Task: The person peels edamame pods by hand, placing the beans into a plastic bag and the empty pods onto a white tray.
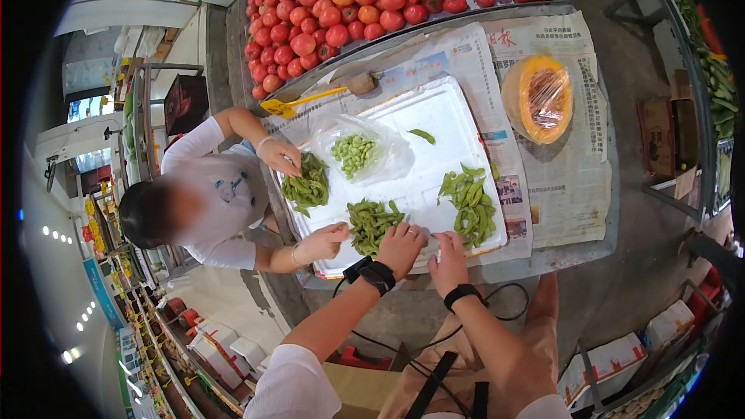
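Observation:
My left hand (401,250), with a black watch on the wrist, is at the near edge of the middle pile of green soybean pods (372,223). Its fingers are bent and close together; what they hold, if anything, is hidden. Just right of it, my right hand (448,265) has thumb and fingers drawn together in a pinch below the right pile of soybean pods (470,203). Nothing in that pinch can be made out. Both piles lie on a white foam tray (423,174). A clear plastic bag (384,157) on it holds shelled green beans (353,154).
Across on the left, another person (225,186) has both hands by a third pod pile (307,183). A single pod (421,136) lies on the tray. Newspaper (570,202) carries a wrapped halved pumpkin (539,99); a yellow-handled tool (306,99) and tomatoes (341,12) are behind.

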Demonstrator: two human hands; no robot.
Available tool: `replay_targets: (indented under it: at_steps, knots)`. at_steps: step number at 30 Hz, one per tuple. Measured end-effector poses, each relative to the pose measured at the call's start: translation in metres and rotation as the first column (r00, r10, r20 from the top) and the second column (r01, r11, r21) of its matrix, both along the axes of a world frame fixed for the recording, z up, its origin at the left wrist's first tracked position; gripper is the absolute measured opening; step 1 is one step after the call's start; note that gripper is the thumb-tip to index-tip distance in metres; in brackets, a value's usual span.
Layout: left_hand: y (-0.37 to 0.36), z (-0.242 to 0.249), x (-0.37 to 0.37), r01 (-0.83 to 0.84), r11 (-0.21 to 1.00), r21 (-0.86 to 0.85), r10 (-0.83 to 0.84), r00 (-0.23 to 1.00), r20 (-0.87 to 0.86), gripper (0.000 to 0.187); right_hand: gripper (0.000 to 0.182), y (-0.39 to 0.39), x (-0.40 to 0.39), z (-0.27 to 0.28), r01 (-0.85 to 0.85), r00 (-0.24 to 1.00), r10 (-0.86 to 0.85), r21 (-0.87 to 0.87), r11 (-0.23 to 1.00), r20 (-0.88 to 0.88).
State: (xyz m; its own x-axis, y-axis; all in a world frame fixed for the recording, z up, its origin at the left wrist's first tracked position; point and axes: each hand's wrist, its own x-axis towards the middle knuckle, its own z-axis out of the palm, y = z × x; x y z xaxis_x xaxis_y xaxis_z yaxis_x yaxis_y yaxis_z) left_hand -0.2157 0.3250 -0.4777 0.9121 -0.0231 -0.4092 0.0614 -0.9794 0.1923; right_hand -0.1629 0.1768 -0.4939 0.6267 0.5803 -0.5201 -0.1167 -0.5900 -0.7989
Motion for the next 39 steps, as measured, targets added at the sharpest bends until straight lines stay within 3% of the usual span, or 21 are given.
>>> replay_targets:
  at_steps: [4, 6, 7, 10, 14, 17, 18, 21, 24, 30, 36, 39]
  knots:
    - [0.012, 0.01, -0.002, -0.12, 0.985, -0.122, 0.121, 0.993, 0.0, 0.026, 0.05, -0.001, -0.005, -0.005, -0.059, 0.992, 0.066, -0.068, 0.996, 0.104]
    - [0.015, 0.015, -0.002, -0.201, 0.959, -0.202, 0.208, 0.978, 0.016, 0.026, 0.043, 0.004, -0.005, -0.008, -0.101, 0.973, 0.107, -0.042, 0.994, 0.206]
    - [0.015, 0.019, -0.001, -0.26, 0.933, -0.249, 0.272, 0.962, 0.014, 0.027, 0.039, 0.007, -0.004, -0.01, -0.123, 0.958, 0.127, -0.029, 0.992, 0.256]
    - [0.018, 0.031, 0.001, -0.405, 0.843, -0.354, 0.447, 0.893, 0.043, 0.028, 0.022, 0.017, 0.0, -0.015, -0.272, 0.906, 0.335, -0.252, 0.929, 0.257]
    - [0.026, 0.033, -0.006, -0.576, 0.705, -0.414, 0.649, 0.759, 0.051, 0.027, 0.013, 0.022, 0.001, -0.025, -0.298, 0.855, 0.392, -0.298, 0.907, 0.339]
    - [0.031, 0.034, -0.014, -0.791, 0.304, -0.532, 0.897, 0.425, -0.121, 0.028, 0.014, 0.025, -0.001, -0.025, -0.305, 0.835, 0.398, -0.284, 0.909, 0.38]
    - [0.034, 0.028, -0.02, -0.755, 0.246, -0.607, 0.911, 0.394, -0.12, 0.029, 0.014, 0.026, -0.001, -0.025, -0.313, 0.831, 0.393, -0.253, 0.916, 0.394]
    - [0.038, 0.032, -0.025, -0.746, -0.09, -0.659, 0.917, 0.196, -0.347, 0.032, 0.014, 0.031, -0.005, -0.026, -0.348, 0.81, 0.419, -0.238, 0.907, 0.411]
    - [0.038, 0.03, -0.034, -0.624, -0.384, -0.68, 0.824, 0.1, -0.558, 0.035, 0.014, 0.032, -0.007, -0.029, -0.4, 0.763, 0.474, -0.254, 0.881, 0.439]
    - [0.031, 0.033, -0.042, -0.247, -0.821, -0.514, 0.504, 0.107, -0.857, 0.034, 0.017, 0.034, 0.0, -0.03, -0.476, 0.71, 0.543, -0.263, 0.839, 0.449]
    - [0.023, 0.024, -0.049, 0.03, -0.957, -0.288, 0.288, 0.21, -0.934, 0.025, 0.015, 0.025, 0.003, -0.028, -0.375, 0.831, 0.39, -0.117, 0.92, 0.397]
    - [0.017, 0.023, -0.047, 0.026, -0.949, -0.313, 0.314, 0.114, -0.943, 0.014, 0.013, 0.02, 0.009, -0.005, -0.319, 0.906, 0.327, -0.075, 0.945, 0.27]
